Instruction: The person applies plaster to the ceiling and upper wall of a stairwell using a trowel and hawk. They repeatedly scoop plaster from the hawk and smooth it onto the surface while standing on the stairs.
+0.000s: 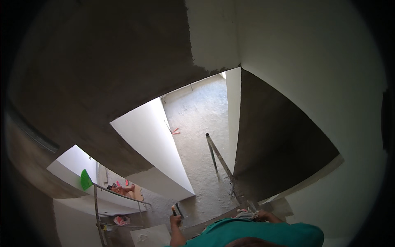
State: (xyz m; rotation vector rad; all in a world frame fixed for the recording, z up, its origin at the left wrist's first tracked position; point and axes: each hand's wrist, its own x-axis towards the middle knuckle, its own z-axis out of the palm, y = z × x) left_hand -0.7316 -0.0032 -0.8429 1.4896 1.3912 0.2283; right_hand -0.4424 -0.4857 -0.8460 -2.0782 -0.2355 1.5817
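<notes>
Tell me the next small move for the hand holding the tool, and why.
Probably lift the left hand and bring its small orange-tipped tool up toward the wall. The hand sits low by the teal shirt, clear of any surface, and the grey patch of wall beside the white area looks unfinished. What the right hand holds cannot be made out.

High head view, steeply downward

White plastered walls (312,61) meet dark, bare grey patches (103,74) above a rough concrete floor (197,123). Daylight falls on that floor; right of it leans a metal pole (218,154), left of it stands a white partition (154,140)
</notes>
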